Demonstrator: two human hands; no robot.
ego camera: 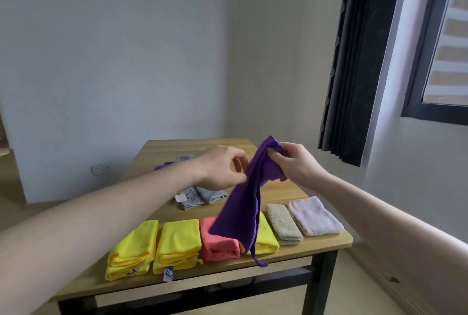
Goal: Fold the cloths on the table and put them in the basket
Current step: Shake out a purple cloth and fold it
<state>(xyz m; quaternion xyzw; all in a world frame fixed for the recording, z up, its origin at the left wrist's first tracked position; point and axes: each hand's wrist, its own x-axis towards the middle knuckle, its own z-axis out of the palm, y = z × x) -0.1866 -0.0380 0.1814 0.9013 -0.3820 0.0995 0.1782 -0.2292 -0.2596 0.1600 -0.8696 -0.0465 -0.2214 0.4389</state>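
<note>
Above the table's (304, 251) front edge, right hand (297, 162) grips the purple cloth (243, 203); left hand (222, 167) pinches it.

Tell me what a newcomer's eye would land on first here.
The purple cloth hanging above the table's middle, gripped at its top by the right hand, with the left hand at its edge. Next, the row of folded cloths along the table's near edge, the bright yellow cloths at the left.

No legible text; blue-white tag (169, 275) on yellow cloth (177, 246) too blurred.
</note>
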